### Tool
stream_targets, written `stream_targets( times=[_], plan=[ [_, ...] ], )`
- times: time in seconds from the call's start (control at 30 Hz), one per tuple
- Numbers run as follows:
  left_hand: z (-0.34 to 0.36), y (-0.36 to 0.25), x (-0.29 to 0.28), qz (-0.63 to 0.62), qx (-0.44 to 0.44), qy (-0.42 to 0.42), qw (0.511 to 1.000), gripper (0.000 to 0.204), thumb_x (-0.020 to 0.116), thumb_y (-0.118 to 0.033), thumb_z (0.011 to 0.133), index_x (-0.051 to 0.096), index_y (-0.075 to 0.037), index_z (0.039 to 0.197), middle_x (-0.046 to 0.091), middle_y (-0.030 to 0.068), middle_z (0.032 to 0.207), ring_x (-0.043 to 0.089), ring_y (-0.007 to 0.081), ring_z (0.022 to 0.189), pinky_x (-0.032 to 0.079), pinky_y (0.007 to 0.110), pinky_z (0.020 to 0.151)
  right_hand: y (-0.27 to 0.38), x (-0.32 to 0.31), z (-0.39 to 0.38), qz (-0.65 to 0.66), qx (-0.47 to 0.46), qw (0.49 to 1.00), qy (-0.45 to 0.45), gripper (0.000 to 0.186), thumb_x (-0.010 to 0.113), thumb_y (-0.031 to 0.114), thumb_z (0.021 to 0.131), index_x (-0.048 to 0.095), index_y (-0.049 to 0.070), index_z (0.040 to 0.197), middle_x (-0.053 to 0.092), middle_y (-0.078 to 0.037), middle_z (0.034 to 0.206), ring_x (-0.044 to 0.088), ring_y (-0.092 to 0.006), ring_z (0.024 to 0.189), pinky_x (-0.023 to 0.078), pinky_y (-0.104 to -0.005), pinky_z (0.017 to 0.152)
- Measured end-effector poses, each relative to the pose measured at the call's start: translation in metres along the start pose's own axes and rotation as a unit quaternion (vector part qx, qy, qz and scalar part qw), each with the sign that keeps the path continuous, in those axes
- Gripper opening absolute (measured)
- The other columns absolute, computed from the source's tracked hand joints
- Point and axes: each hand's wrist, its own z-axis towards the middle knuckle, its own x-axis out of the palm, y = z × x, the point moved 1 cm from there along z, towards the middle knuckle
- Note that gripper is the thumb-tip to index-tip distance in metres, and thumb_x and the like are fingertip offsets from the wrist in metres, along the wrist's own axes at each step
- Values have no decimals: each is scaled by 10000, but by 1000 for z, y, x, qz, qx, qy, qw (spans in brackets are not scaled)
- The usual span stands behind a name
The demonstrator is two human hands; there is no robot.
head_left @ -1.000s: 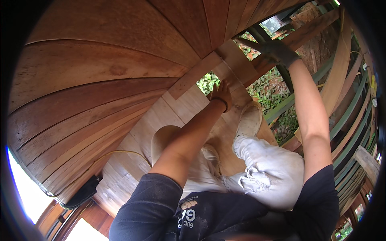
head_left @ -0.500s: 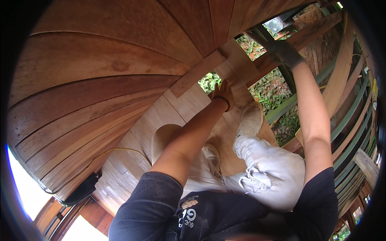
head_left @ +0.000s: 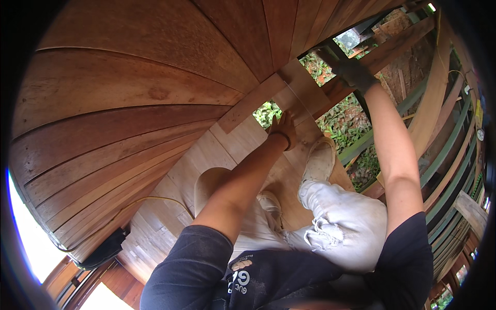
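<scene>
My left hand [head_left: 281,125] is bare and rests on the wooden floor boards [head_left: 297,147], fingers spread, at the edge of a small square gap [head_left: 266,113] with green leaves below. Just beyond its fingertips lies a smooth brown floor board [head_left: 293,101]. My right hand [head_left: 356,75], in a dark glove, is over the open floor frame near the end of that board. Its fingers look closed around a dark, elongated object [head_left: 326,55], whose kind I cannot make out against the dark beam.
A curved wall of wide planks [head_left: 129,82] rises on the left. At right, bare joists [head_left: 356,147] stand over leaves and soil, with long slats [head_left: 439,103] beyond. A yellow cord [head_left: 160,198] runs along the floor. My shoe [head_left: 319,155] stands beside the open frame.
My right hand has shifted slightly left and down in the picture. The left hand has slid slightly toward me, with its fingers more spread. The view has tilted a little.
</scene>
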Motion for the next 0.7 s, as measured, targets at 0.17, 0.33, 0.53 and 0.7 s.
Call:
stream_targets(
  times=[0.17, 0.33, 0.53, 0.7],
  plan=[
    [2, -1, 1, 18, -17, 10, 1000, 772, 493, -219, 936, 208, 72, 1592, 81, 248, 1697, 79, 336, 1591, 146, 544, 1251, 18, 6, -6, -25, 165, 986, 23, 492, 676, 341, 920, 606, 131, 1360, 561, -12, 940, 536, -97, 710, 446, -248, 529],
    [4, 2, 4, -2, -13, 11, 1000, 821, 533, -223, 914, 183, 31, 1612, 38, 218, 1712, 45, 332, 1595, 97, 554, 1263, 15, 7, -7, 41, 115, 992, -20, 847, 621, -64, 858, 406, 324, 1579, 366, -63, 1604, 649, -179, 1123, 561, -256, 650],
    [3, 2, 4, 21, -10, 7, 1000, 767, 489, -211, 936, 209, 67, 1593, 75, 240, 1701, 82, 329, 1592, 154, 544, 1252, -24, 14, 9, -3, 235, 969, 71, 656, 616, 41, 890, 502, 178, 1521, 621, -81, 1358, 687, -152, 873, 544, -289, 618],
    [0, 2, 2, 16, -3, 7, 1000, 758, 494, -205, 933, 226, 77, 1584, 85, 245, 1697, 86, 332, 1590, 156, 543, 1253, -25, 4, 12, 124, 280, 951, 44, 678, 577, 27, 912, 416, 137, 1561, 675, 2, 1284, 652, -109, 740, 481, -248, 529]
  ],
)
